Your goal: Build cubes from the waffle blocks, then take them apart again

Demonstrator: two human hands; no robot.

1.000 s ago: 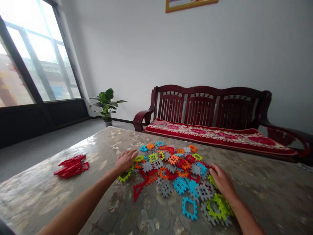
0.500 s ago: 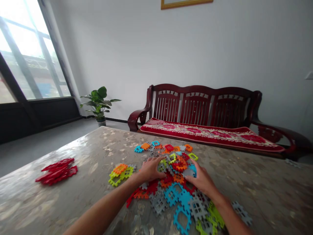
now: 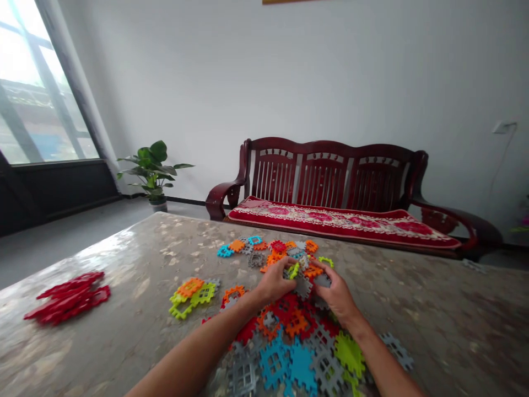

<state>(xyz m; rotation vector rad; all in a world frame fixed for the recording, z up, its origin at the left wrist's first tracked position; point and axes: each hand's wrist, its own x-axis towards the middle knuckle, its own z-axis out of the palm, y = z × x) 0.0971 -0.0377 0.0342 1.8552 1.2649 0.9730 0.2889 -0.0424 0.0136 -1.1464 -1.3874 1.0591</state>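
My left hand (image 3: 276, 281) is closed around a few flat, notched plastic building pieces, a lime one (image 3: 293, 270) and a grey one (image 3: 304, 286) among them. Opposite it, my right hand (image 3: 336, 295) has thumb and fingers closed on a grey building piece (image 3: 322, 280), with an orange piece (image 3: 313, 270) by its fingertips. Both hands are over the middle of a mixed heap. Blue pieces (image 3: 303, 364), grey pieces (image 3: 243, 369) and a solid lime piece (image 3: 349, 353) lie nearer me. Fingers partly cover what is held.
A stack of red pieces (image 3: 70, 298) lies at the left of the patterned table (image 3: 136, 342). Between it and the heap sits a small lime and orange group (image 3: 192, 295). Behind the table stand a wooden bench (image 3: 322, 171) and a potted plant (image 3: 152, 168).
Both hands have drawn closer together and closed on pieces from the heap. Some of the middle pieces have shifted. The view has turned slightly to the right.
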